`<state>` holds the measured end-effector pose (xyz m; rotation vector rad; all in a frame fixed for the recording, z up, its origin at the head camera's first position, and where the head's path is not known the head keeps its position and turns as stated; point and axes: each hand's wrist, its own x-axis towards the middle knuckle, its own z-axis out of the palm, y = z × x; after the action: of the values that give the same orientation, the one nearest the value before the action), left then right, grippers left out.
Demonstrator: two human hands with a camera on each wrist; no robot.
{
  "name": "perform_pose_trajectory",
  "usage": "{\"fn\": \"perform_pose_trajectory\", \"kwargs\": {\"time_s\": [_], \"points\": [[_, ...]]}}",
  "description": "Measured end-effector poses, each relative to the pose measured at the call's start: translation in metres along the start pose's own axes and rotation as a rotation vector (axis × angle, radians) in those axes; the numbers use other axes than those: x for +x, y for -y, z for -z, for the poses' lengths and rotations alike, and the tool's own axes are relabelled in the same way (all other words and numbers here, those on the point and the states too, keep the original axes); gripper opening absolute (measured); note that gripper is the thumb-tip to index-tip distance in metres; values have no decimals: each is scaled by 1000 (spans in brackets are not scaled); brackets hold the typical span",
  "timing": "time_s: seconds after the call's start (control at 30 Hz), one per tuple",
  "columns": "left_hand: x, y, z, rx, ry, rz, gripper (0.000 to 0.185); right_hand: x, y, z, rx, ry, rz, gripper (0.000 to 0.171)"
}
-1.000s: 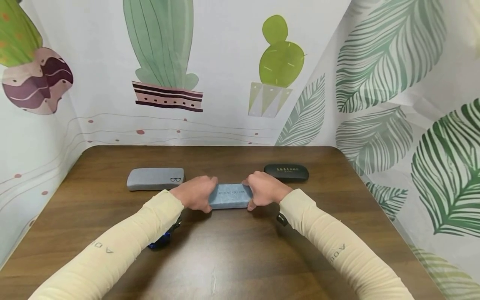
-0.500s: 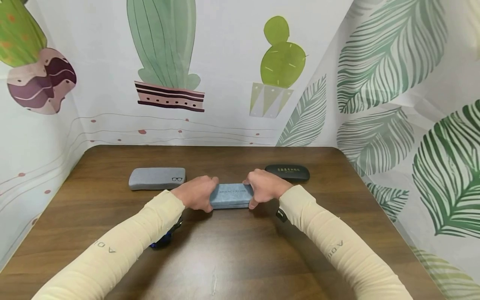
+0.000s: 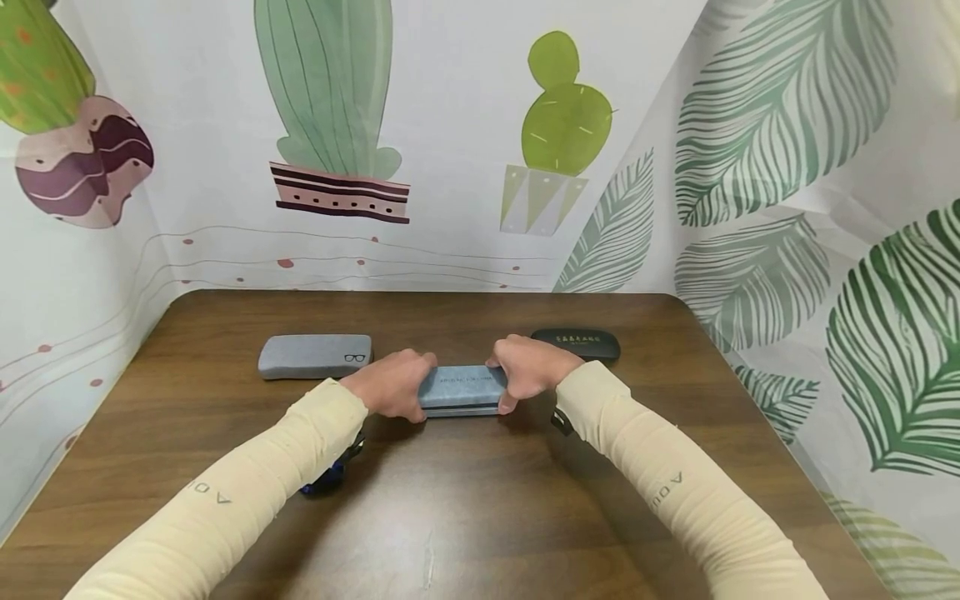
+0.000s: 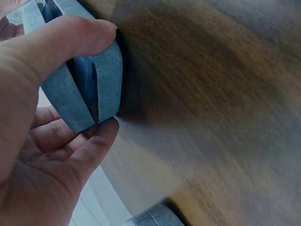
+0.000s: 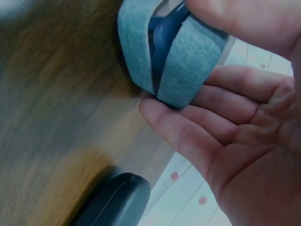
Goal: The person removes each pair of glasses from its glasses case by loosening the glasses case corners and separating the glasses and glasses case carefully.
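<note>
A light blue glasses case (image 3: 461,386) with lettering on its lid lies across the middle of the table, its lid slightly raised along the near side. My left hand (image 3: 392,386) grips its left end, thumb at the near side and fingers at the far side. At the opposite end my right hand (image 3: 534,368) holds it the same way. Both wrist views show the gap between lid and base at the case's ends. Through it shows something smooth and dark blue (image 5: 164,40); most of the inside is hidden.
A grey glasses case (image 3: 315,357) with a small glasses print lies left of my left hand. Behind my right hand is a black glasses case (image 3: 581,342) with gold lettering. Printed cloth walls (image 3: 457,125) rise behind the brown table (image 3: 427,517).
The light blue case's lid has lifted from its base, and a dark gap now shows along the near side. Both hands keep their places at its ends.
</note>
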<state>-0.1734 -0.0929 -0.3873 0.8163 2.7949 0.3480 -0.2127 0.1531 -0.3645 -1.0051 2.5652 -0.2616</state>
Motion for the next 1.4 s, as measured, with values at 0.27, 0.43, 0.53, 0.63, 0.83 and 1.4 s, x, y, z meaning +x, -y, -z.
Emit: {"fn": "perform_pose_trajectory", "kwargs": {"time_s": [0.27, 0.43, 0.53, 0.63, 0.83, 1.4], "points": [[1, 2, -1, -30, 4, 15, 71, 0, 2, 4, -4, 21, -9, 30], [1, 3, -1, -64, 3, 31, 75, 1, 2, 5, -20, 33, -2, 24], [1, 3, 0, -78, 6, 37, 77, 1, 3, 8, -27, 59, -8, 22], [0, 2, 1, -84, 10, 46, 78, 2, 4, 11, -18, 86, -24, 21], [1, 5, -1, -112, 13, 59, 79, 3, 4, 14, 26, 132, -55, 18], [3, 8, 0, -177, 27, 79, 79, 14, -5, 29, 145, 292, -48, 9]]}}
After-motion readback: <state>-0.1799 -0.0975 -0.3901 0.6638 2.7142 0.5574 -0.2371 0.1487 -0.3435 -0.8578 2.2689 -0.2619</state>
